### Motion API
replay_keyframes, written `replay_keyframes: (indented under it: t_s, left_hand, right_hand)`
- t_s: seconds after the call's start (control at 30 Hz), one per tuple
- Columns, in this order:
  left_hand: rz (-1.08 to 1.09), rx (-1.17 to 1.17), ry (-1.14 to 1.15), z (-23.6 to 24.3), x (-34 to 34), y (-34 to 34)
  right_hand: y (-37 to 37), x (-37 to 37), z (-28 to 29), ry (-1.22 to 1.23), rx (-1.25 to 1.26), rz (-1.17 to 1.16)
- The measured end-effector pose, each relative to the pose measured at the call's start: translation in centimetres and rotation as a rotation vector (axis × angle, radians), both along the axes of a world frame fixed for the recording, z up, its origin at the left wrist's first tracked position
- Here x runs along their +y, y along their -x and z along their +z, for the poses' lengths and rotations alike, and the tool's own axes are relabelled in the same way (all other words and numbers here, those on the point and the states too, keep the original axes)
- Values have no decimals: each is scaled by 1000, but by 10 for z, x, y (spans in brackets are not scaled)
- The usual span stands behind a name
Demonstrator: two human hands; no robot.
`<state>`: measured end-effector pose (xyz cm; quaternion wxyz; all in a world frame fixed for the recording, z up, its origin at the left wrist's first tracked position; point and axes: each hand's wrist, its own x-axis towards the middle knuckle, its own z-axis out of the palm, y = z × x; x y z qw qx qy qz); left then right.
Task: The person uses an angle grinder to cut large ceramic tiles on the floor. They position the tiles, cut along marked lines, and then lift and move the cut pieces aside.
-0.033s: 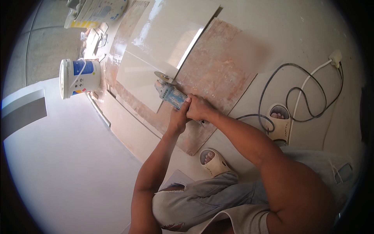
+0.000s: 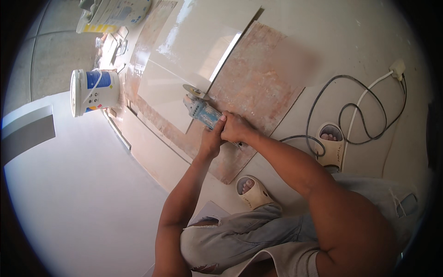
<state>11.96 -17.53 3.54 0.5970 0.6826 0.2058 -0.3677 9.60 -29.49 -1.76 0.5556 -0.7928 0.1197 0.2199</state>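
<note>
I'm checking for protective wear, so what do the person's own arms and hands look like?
The left hand and right hand are ungloved, with no ring, watch or bracelet visible. The left forearm and right forearm are uncovered, with no markings that I can make out. Pale greyish cloth with seam lines near its edge lies against the right upper arm, perhaps a short sleeve.

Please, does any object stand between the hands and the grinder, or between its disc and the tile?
Nothing visible does: the left hand and right hand grip the grinder, and its disc is at the pale tile; exact contact is unclear.
</note>
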Motion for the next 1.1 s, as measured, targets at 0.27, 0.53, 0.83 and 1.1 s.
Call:
replay_keyframes:
  t_s: [0.27, 0.53, 0.83, 1.1]
  left_hand:
    - [0, -3, 33, -7, -1, -7]
    - [-43, 23, 44, -19, 8, -9]
    - [-40, 30, 31, -14, 7, -8]
    - [-91, -170, 184, -17, 77, -16]
  right_hand:
    - [-5, -5, 3, -6, 12, -3]
    - [-5, -4, 0, -2, 4, -6]
    - [-5, -1, -3, -12, 8, -18]
    - [0, 2, 5, -31, -103, -9]
